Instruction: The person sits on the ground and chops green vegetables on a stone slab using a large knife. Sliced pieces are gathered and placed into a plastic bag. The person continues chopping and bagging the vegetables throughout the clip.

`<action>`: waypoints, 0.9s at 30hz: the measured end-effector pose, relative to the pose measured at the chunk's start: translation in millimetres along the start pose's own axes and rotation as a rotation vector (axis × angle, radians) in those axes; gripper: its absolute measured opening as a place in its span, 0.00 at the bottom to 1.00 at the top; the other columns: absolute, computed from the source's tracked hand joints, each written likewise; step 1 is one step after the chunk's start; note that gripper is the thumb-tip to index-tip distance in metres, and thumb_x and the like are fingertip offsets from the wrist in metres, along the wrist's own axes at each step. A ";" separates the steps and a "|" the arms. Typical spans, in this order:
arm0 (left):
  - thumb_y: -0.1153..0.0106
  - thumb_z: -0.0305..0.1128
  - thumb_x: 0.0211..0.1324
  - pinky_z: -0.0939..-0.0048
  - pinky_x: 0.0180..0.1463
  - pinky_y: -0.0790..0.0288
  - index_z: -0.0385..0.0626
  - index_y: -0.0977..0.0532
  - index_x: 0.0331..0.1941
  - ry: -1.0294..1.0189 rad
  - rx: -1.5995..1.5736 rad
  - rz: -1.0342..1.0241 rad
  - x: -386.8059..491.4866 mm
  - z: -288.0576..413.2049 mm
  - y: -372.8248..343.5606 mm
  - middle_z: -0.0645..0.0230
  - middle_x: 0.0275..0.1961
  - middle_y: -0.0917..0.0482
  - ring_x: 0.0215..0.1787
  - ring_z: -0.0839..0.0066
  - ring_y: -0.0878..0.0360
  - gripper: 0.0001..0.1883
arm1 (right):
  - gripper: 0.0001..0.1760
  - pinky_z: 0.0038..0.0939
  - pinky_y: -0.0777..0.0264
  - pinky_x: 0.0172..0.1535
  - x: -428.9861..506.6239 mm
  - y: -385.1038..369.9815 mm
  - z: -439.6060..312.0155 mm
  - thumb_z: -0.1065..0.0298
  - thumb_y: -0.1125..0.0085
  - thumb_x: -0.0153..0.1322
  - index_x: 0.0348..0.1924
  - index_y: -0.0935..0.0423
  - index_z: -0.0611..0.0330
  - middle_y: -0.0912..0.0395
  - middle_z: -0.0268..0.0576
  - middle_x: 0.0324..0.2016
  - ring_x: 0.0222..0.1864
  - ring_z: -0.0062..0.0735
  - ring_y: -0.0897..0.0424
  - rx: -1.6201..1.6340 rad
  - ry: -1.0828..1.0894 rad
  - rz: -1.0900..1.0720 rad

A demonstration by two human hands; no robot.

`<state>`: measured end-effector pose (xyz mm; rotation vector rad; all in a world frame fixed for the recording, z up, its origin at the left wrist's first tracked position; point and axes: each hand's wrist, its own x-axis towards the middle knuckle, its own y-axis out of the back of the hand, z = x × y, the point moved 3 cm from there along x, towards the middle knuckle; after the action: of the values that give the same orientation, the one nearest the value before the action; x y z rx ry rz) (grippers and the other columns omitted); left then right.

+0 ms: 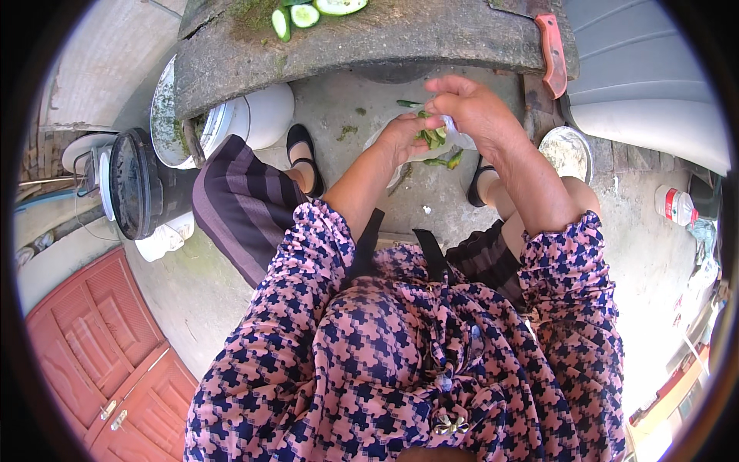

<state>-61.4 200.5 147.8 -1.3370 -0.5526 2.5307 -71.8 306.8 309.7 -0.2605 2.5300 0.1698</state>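
My left hand (399, 137) has its fingers curled around some green vegetable pieces (434, 138). Just right of it is my right hand (474, 111), its fingers bent and slightly blurred. A translucent plastic bag (459, 138) shows under my right hand's wrist; whether those fingers grip it is hidden. More green scraps (455, 160) lie below the hands, and a dark green strip (409, 104) shows beyond them. On the worn wooden table (358, 49) ahead are cut cucumber pieces (305, 15). A knife's orange-red handle (552, 55) juts over the table's right edge.
Under the table's left side stand a dirty white bucket (164, 115) and a white rounded container (265, 118). Further left is a black lidded bucket (130, 185). A metal bowl (568, 151) sits beside my right knee. A red-labelled plastic bottle (675, 205) is far right, and red doors (109, 341) are lower left.
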 end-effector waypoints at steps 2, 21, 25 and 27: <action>0.39 0.34 0.60 0.71 0.45 0.25 0.47 0.22 0.46 -0.045 0.214 0.050 -14.6 -0.4 13.7 0.73 0.38 0.20 0.41 0.76 0.21 0.11 | 0.27 0.24 0.28 0.42 2.8 -0.9 -2.0 0.70 0.43 0.67 0.59 0.31 0.69 0.19 0.44 0.39 0.36 0.28 0.18 -0.027 0.047 -0.010; 0.35 0.46 0.43 0.56 0.66 0.34 0.50 0.30 0.63 -0.931 1.454 0.819 -124.6 253.1 70.1 0.54 0.66 0.32 0.65 0.50 0.32 0.38 | 0.26 0.23 0.31 0.41 6.7 -0.4 1.6 0.70 0.44 0.67 0.58 0.31 0.69 0.20 0.43 0.39 0.37 0.28 0.18 0.019 0.030 -0.019; 0.37 0.45 0.46 0.57 0.65 0.33 0.51 0.29 0.62 -0.766 1.578 0.730 -104.5 265.0 64.7 0.56 0.65 0.31 0.64 0.52 0.31 0.36 | 0.25 0.23 0.31 0.41 5.1 -1.7 1.8 0.70 0.44 0.67 0.58 0.30 0.69 0.20 0.43 0.40 0.37 0.28 0.18 0.043 0.029 -0.025; 0.37 0.42 0.46 0.57 0.63 0.32 0.50 0.27 0.60 -0.822 1.605 0.731 -99.7 264.8 64.4 0.57 0.63 0.29 0.63 0.53 0.29 0.33 | 0.26 0.23 0.31 0.41 5.3 -1.1 2.2 0.70 0.43 0.67 0.57 0.30 0.69 0.20 0.44 0.40 0.38 0.28 0.18 0.035 0.036 -0.031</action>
<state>-226.7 47.1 330.3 0.1937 1.7893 2.4750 -74.6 305.4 304.8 -0.2909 2.5603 0.1097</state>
